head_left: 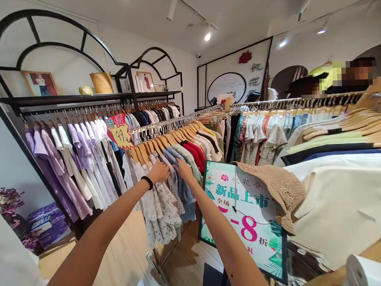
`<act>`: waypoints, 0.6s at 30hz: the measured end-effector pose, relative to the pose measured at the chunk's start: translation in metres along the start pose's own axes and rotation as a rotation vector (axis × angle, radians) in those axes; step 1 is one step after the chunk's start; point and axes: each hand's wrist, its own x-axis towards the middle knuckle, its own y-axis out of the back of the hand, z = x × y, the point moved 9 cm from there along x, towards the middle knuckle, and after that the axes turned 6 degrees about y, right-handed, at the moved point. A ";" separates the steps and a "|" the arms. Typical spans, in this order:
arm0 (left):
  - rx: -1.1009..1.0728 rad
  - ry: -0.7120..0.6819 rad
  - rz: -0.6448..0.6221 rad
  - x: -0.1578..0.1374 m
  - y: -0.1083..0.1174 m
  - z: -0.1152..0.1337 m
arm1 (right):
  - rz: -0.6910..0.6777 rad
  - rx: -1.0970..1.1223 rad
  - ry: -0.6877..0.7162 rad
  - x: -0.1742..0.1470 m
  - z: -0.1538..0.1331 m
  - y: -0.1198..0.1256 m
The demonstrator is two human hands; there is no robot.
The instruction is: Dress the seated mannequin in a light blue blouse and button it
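Note:
Both my hands are among the garments on a long metal rack in the middle of the shop. My left hand (160, 172), with a black band at the wrist, is closed at the shoulder of a grey checked shirt (175, 191). Just in front of it hangs a white floral blouse (161, 210). My right hand (183, 170) is beside it, its bent fingers closed on a light blue shirt (189, 201); the fingertips are partly hidden. Wooden hangers (143, 153) carry these garments, and a red shirt (194, 155) hangs farther along.
A framed sign (240, 224) stands close to my right forearm, with a knitted hat (276, 186) on its corner. A price tag (119, 131) tops the rack's near end. Purple clothes (47, 164) hang at left. Folded cream cloth (345, 200) lies at right; a person stands behind racks.

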 end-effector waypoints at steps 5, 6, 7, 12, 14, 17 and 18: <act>0.053 0.099 -0.021 0.022 -0.012 0.008 | -0.012 -0.041 -0.061 0.014 0.027 0.012; 0.076 0.123 -0.046 0.027 -0.017 0.010 | -0.009 -0.053 -0.066 0.016 0.031 0.015; 0.098 0.145 -0.074 0.031 -0.023 0.012 | -0.008 -0.063 -0.067 0.018 0.033 0.018; 0.185 0.196 -0.176 0.028 -0.052 0.003 | 0.000 -0.097 -0.092 0.022 0.037 0.026; 0.207 0.205 -0.206 0.022 -0.060 -0.006 | -0.001 -0.100 -0.111 0.021 0.038 0.027; 0.197 0.211 -0.252 0.015 -0.070 -0.017 | -0.006 -0.100 -0.122 0.020 0.037 0.027; 0.181 0.210 -0.256 0.014 -0.072 -0.019 | -0.007 -0.100 -0.120 0.019 0.037 0.028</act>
